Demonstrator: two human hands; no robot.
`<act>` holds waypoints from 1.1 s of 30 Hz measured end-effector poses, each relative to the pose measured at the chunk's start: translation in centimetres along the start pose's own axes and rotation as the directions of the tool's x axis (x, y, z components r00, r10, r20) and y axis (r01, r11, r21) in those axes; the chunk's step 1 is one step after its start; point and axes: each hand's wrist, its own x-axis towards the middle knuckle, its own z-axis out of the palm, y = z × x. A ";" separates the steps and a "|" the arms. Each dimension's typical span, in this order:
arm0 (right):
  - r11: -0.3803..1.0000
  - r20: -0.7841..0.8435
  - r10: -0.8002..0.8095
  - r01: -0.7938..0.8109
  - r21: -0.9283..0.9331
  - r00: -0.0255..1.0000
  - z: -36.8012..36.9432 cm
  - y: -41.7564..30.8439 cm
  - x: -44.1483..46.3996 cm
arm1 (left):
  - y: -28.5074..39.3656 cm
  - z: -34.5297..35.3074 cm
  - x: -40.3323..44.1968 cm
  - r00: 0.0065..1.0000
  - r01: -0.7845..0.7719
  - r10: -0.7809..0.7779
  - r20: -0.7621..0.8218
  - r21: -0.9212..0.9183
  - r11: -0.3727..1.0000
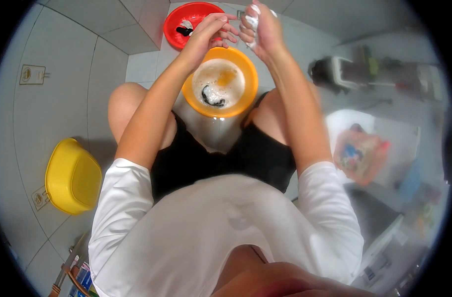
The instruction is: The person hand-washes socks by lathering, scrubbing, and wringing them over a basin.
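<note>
My left hand (212, 33) is raised over the far rim of an orange basin (251, 86), its fingers apart with nothing in them. Beside it, my right hand (265, 32) is closed round a small piece of white cloth (253, 22), only parts of which show between the fingers. Cloudy water with foam (213, 74) fills the basin between my knees. A dark strip-like item (212, 102) pokes out of the suds near its front. Behind my left hand, a red basin (170, 24) holds a black item (184, 31) and a whitish one (187, 24).
A yellow tub (72, 178) hangs on the tiled wall to the left. On the right are a white bin or container (352, 119) with a pinkish plastic bag (362, 158) and blurred items. Grey tiles (143, 67) cover the floor.
</note>
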 end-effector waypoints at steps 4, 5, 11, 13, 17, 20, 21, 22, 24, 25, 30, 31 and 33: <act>0.992 -0.187 -0.089 0.071 -0.100 0.978 4.9 -0.7 -1.8 | -0.4 0.1 -0.1 0.999 0.018 -0.018 -0.040 -0.007 1.000; 0.989 -0.266 -0.102 0.070 -0.130 0.958 6.9 -1.3 -2.4 | -0.4 0.2 -0.1 0.997 0.027 -0.025 -0.069 0.020 0.999; 0.906 -0.072 -0.206 0.163 -0.390 0.976 3.1 -0.1 -1.3 | -0.4 -0.3 0.1 0.989 0.039 -0.036 -0.143 0.012 0.999; 0.946 -0.133 -0.158 0.112 -0.305 0.978 2.6 0.1 -1.3 | -0.6 0.6 -0.2 0.994 0.075 -0.068 -0.086 0.083 0.994; 0.982 0.029 -0.182 0.183 -0.049 0.983 3.5 -0.2 -1.7 | -0.5 2.4 -1.1 0.974 0.097 -0.159 0.159 0.341 0.935; 0.941 -0.038 -0.287 0.275 -0.196 0.957 4.7 0.4 -1.9 | -1.4 2.0 -1.1 0.960 0.131 -0.224 0.169 0.439 0.889; 0.941 -0.039 -0.288 0.275 -0.196 0.957 4.9 0.9 -1.7 | -1.9 1.7 -1.0 0.958 0.121 -0.214 0.190 0.407 0.905; 0.902 -0.019 -0.352 0.334 -0.274 0.936 5.1 1.4 -1.5 | -1.6 1.6 -0.8 0.950 0.135 -0.224 0.217 0.361 0.923; 0.843 0.012 -0.393 0.365 -0.396 0.919 4.6 2.0 -1.3 | -1.6 1.9 -1.3 0.959 0.148 -0.228 0.166 0.391 0.908; 0.843 0.013 -0.392 0.365 -0.395 0.920 4.3 2.4 -1.0 | -1.4 2.0 -1.5 0.967 0.162 -0.229 0.113 0.419 0.893; 0.626 0.278 -0.491 0.556 -0.547 0.826 5.2 4.5 -0.9 | -2.3 0.0 -0.1 0.978 0.068 0.120 -0.170 0.807 0.586; 0.454 0.348 -0.587 0.653 -0.606 0.731 5.5 4.8 -0.8 | -1.9 -0.1 -0.1 0.941 -0.012 0.307 -0.141 0.894 0.449; 0.598 0.258 -0.515 0.559 -0.575 0.817 4.4 6.8 -0.8 | -1.5 0.0 -0.6 0.959 0.147 0.171 -0.224 0.915 0.376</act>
